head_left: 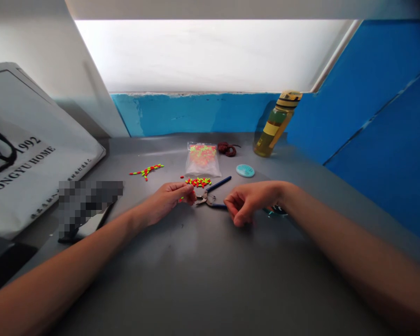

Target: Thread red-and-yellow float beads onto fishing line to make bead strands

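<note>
My left hand [173, 198] is closed in a pinch just left of the pliers' jaws. Small red and yellow-green beads [181, 199] show at its fingers, partly hidden by them. My right hand [247, 203] is closed, thumb against curled fingers, over the end of one pliers handle; whatever it pinches is too small or hidden to make out. Between the hands lie blue-handled pliers [219, 185] with spread jaws. Behind them is a loose pile of red and yellow-green beads [199, 182]. Several joined beads [147, 171] lie farther left.
A clear bag of beads [203, 163] lies at the back beside a dark red cord bundle [227, 149]. A turquoise disc [245, 171] and a yellow bottle [275, 126] stand to the right. Another round item [278, 211] is partly under my right wrist. A large white bag [31, 154] leans left.
</note>
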